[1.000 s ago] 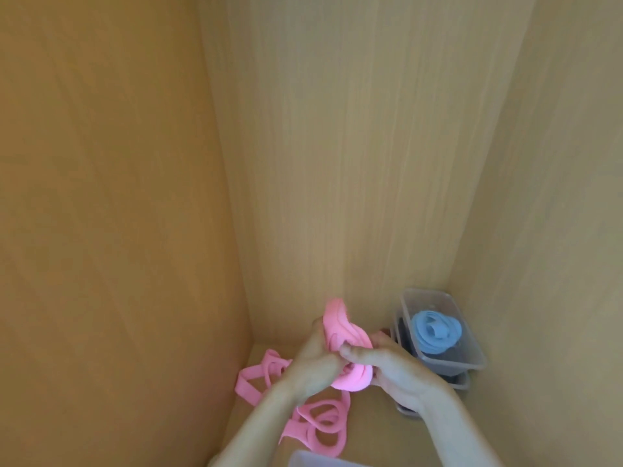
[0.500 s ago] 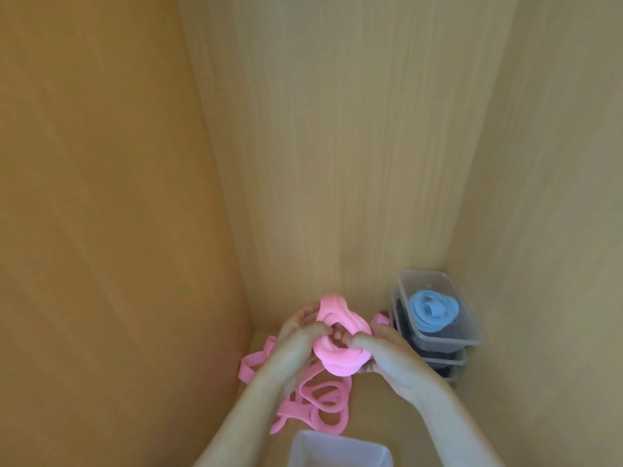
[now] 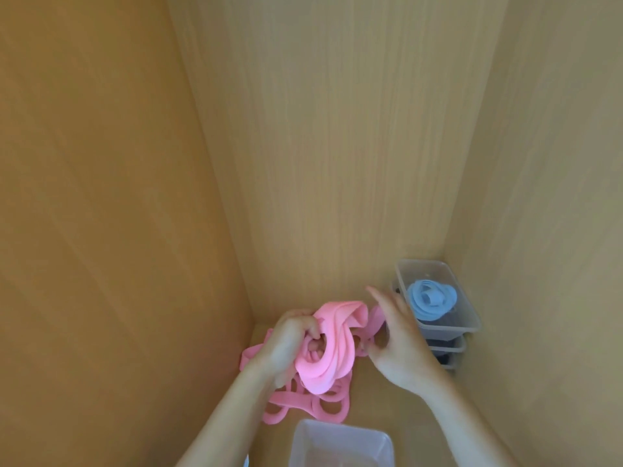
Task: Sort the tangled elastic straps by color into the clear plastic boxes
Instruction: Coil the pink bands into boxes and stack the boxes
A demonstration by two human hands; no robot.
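Note:
A coiled bundle of pink elastic strap (image 3: 332, 345) is held up in the middle of the shelf floor. My left hand (image 3: 286, 342) grips it from the left, fingers curled into the coil. My right hand (image 3: 401, 335) is just right of it, fingers straight and raised, thumb against a pink loop. More pink strap loops (image 3: 303, 402) hang and lie below the bundle. A clear box (image 3: 438, 328) at the back right holds a coiled blue strap (image 3: 431, 298). An empty clear box (image 3: 340, 443) stands at the near edge.
The blue strap's box sits on top of a stack of clear boxes (image 3: 448, 352) with dark contents in the right corner. Wooden walls close in on the left (image 3: 118, 230), back (image 3: 337, 163) and right (image 3: 539, 230).
My right hand has let go of the pink bundle and opened, fingers lifting toward the right. The left hand keeps its grip. The near clear box shows more as the view tilts down.

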